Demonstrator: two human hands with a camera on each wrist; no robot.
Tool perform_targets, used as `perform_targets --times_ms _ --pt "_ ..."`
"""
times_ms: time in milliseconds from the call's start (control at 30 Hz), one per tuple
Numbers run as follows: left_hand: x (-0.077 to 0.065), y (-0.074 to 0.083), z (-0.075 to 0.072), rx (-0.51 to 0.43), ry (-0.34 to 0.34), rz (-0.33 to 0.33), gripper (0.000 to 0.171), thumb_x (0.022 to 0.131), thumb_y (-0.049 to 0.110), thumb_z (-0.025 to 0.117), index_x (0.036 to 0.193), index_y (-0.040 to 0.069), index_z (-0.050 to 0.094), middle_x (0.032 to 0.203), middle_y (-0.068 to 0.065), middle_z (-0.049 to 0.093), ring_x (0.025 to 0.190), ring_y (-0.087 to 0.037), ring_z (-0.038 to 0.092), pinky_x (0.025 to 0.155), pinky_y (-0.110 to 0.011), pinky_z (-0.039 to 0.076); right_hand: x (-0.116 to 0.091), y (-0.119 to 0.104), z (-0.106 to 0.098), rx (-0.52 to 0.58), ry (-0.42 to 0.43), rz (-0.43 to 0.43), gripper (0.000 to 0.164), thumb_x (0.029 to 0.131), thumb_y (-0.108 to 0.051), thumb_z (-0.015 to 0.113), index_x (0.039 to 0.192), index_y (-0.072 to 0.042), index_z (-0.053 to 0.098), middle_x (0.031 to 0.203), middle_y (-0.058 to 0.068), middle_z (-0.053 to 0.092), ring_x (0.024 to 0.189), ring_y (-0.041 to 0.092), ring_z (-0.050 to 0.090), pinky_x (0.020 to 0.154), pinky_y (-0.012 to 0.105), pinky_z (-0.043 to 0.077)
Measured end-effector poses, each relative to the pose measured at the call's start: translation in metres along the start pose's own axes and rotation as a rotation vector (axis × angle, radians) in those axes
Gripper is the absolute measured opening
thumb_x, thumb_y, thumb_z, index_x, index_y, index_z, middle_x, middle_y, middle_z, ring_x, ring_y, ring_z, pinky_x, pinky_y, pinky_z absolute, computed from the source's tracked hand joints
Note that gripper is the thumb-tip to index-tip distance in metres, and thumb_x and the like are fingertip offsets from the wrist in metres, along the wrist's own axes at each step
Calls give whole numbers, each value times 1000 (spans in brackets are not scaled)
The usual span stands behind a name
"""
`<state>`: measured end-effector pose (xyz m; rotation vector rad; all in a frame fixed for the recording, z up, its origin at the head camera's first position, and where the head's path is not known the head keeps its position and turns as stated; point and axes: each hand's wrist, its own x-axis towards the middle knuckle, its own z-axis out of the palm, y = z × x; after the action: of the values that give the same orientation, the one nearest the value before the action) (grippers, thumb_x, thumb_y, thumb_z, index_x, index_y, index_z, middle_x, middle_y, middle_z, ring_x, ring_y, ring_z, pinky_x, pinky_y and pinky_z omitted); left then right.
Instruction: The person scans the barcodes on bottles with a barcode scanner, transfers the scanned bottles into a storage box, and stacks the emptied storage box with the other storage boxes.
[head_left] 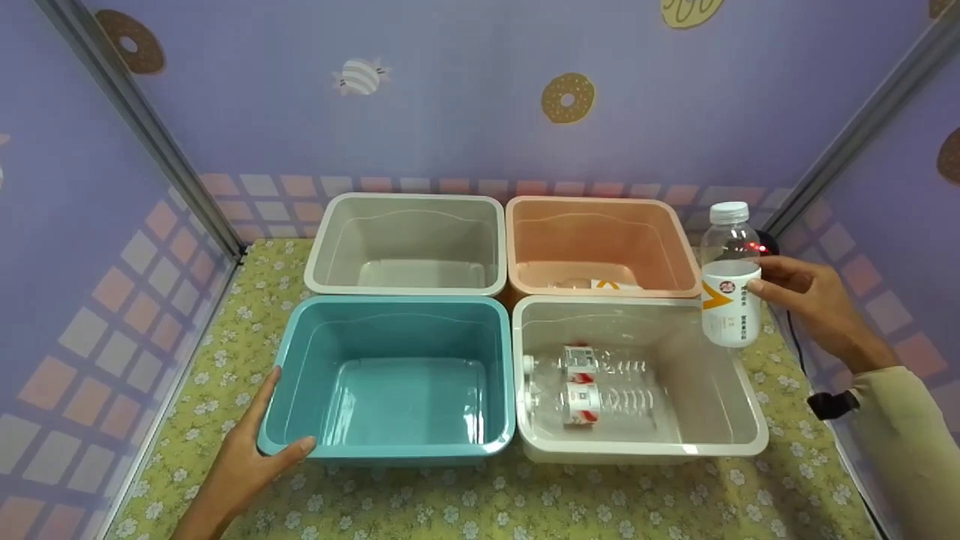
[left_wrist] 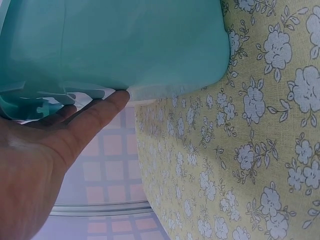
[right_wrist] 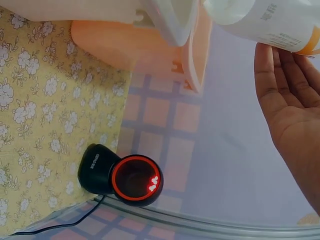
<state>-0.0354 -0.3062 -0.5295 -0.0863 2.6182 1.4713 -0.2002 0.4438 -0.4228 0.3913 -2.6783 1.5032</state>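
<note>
My right hand holds a clear plastic bottle upright, with thumb and fingertips at the side of its white label. The bottle has a white cap and an orange mark, and overlaps the right rim of the front white bin in the head view. At the front left corner of the teal bin, my left hand rests with its thumb at the front rim. In the left wrist view, its fingers lie extended along the bin's outer side. The bin's inside shows only its bare bottom.
Two clear ribbed bottles lie in the front white bin. Behind stand a grey bin and a peach bin with a labelled bottle inside. A black scanner with red lights and a cable stands beyond the bins at the right.
</note>
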Motion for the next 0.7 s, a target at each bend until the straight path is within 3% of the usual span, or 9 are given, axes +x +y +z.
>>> perform_targets --times_ms 167,400,700 --pt "0 0 0 -4 -2 -4 111 105 31 79 178 39 -3 183 -25 4 155 -68 25 110 -87 37 -1 3 -5 99 12 -3 34 111 -6 63 144 0 69 121 -5 78 109 10 73 94 18 56" --pt "0 0 0 -12 2 6 110 105 30 79 178 39 -2 183 -26 3 156 -68 22 111 -87 36 -3 12 -10 503 -57 -59 37 112 8 49 145 7 66 124 9 76 113 15 72 105 21 55" --pt "-2 0 1 -7 21 33 110 103 28 80 179 37 0 182 -27 5 156 -68 23 111 -88 34 -5 22 -10 640 44 -40 38 110 12 43 139 13 66 123 15 77 109 20 75 97 25 59"
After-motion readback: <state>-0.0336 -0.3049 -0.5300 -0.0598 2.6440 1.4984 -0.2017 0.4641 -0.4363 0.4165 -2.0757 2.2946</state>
